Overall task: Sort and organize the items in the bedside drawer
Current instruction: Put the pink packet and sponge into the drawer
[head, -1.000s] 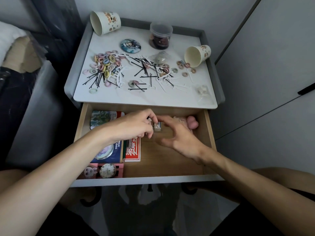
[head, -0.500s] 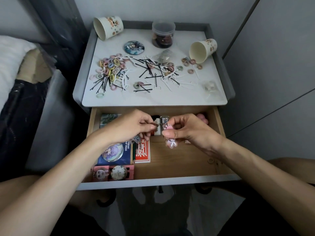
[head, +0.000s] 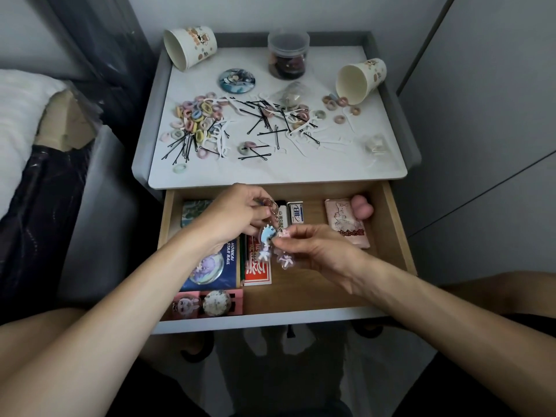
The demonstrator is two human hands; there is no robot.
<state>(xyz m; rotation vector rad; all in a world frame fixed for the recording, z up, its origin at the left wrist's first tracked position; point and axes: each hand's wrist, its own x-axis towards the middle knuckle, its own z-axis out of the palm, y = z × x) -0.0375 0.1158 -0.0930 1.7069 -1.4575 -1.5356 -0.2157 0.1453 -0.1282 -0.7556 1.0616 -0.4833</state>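
In the head view, the left hand (head: 237, 215) and the right hand (head: 319, 251) are working together above the middle of the open drawer (head: 391, 236). A second ago both hands were reaching low into the back of the drawer. Now they are lifted, and a keychain (head: 272, 233) is hanging between them, free of the drawer floor. I judge that this item is taken out of the clutter and is being checked or untangled, but it is not yet given a place.

The left hand is curling its thumb and fingertips around the metal ring (head: 268, 203) and pinching it over the back part of the drawer. The right hand is pinching the pink charm (head: 284, 257) between thumb and forefinger, and its other fingers are loosely bent and holding nothing. The blue charm (head: 267, 236) is hanging just beside the pink one and is touching it.

The long axis of the keychain is running from the ring, toward the back of the drawer, down to the charms, toward the front of the drawer. The charms are pointing head up and feet down.

Under them, on the drawer floor, a red card box (head: 257, 269) and a blue book (head: 210, 266) are lying in the left half.
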